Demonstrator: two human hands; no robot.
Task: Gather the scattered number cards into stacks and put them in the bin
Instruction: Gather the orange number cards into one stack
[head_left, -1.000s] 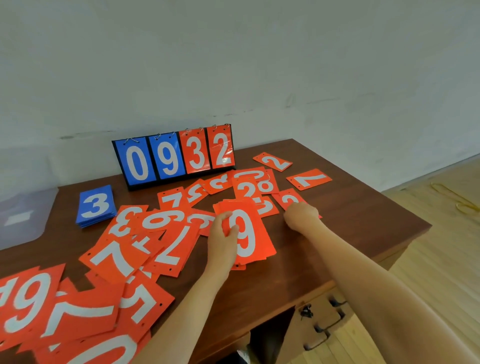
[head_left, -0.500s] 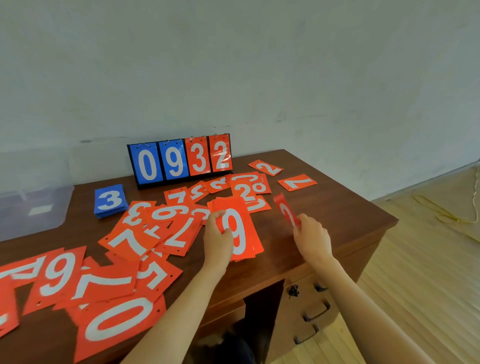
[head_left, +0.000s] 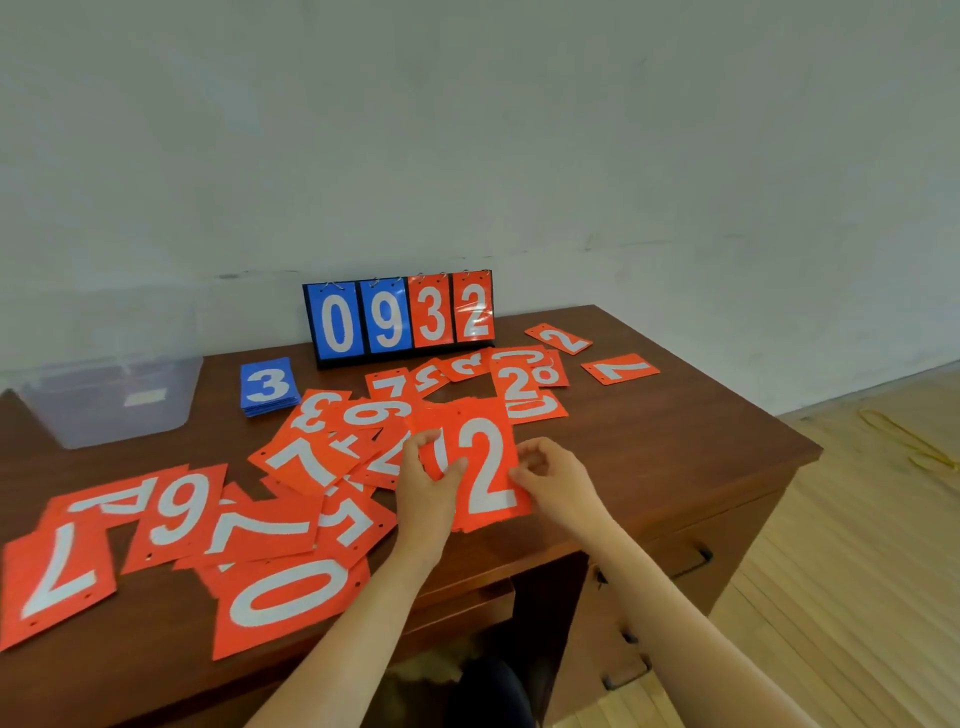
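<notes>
Bin: we see a clear plastic bin (head_left: 111, 410) at the far left corner of the desk (head_left: 675, 441), close to the wall, with a pale label showing through its side.
Loose cards, left: orange cards (head_left: 171, 525) lie overlapping along the near left edge, among them a 7, a 9 and a large 0. More spread toward the middle of the desk.
Blue stack: a blue stack (head_left: 267, 385) topped by a 3 sits squared up between the bin and the scoreboard, apart from both.
Scoreboard: the scoreboard (head_left: 400, 317) stands upright at the far edge, reading 0 9 in blue and 3 2 in orange.
Left hand: our left hand (head_left: 428, 493) reaches in over the near edge, forearm angled up and rightward. Its thumb lies across the face of the orange stack at the left side and its fingers are hidden behind, so it grips the stack.
Orange stack: the orange stack (head_left: 480, 462) is held near the middle of the near edge with a 2 upright on top. We cannot tell whether its lower edge rests on the desk.
Right hand: our right hand (head_left: 556, 478) comes in from the lower right with fingers curled, pinching the stack's right edge.
Loose cards, right: further orange cards overlap behind the stack. A 2 card (head_left: 558, 339) and a 7 card (head_left: 621, 369) lie apart toward the far right corner.
Drawers: drawers (head_left: 691, 561) with dark handles sit under the desk's right end.
</notes>
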